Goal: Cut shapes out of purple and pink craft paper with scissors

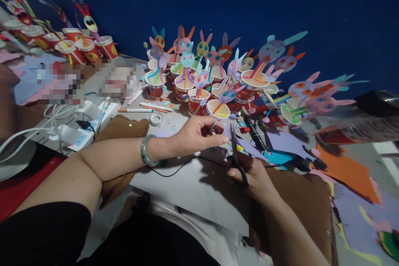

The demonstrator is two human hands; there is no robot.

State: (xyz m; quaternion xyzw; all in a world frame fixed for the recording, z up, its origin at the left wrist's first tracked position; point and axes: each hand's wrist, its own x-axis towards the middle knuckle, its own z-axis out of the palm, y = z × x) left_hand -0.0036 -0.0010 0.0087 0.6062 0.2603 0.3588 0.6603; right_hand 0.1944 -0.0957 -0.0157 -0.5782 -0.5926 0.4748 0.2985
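Over the front of the table, my left hand (199, 134) pinches a small piece of light purple paper (228, 131) between thumb and fingers. My right hand (251, 174) is closed round the handles of dark scissors (234, 149), whose blades point up and lie against the paper's right edge. Fingers partly cover the paper, so its full outline is hidden. Just beyond my hands stand paper cups (196, 104) with coloured paper rabbit heads (188, 59) on bent strips. A black marker (254, 133) lies to the right of the blades.
Orange paper (346, 170) and purple scraps (368, 216) spread on the right, near a clear-wrapped stack (361, 129). A power strip (93, 126) with white cables is at the left. Brown cushions (299, 199) lie under my forearms. A tape roll (156, 119) and pens (137, 110) lie behind my left wrist.
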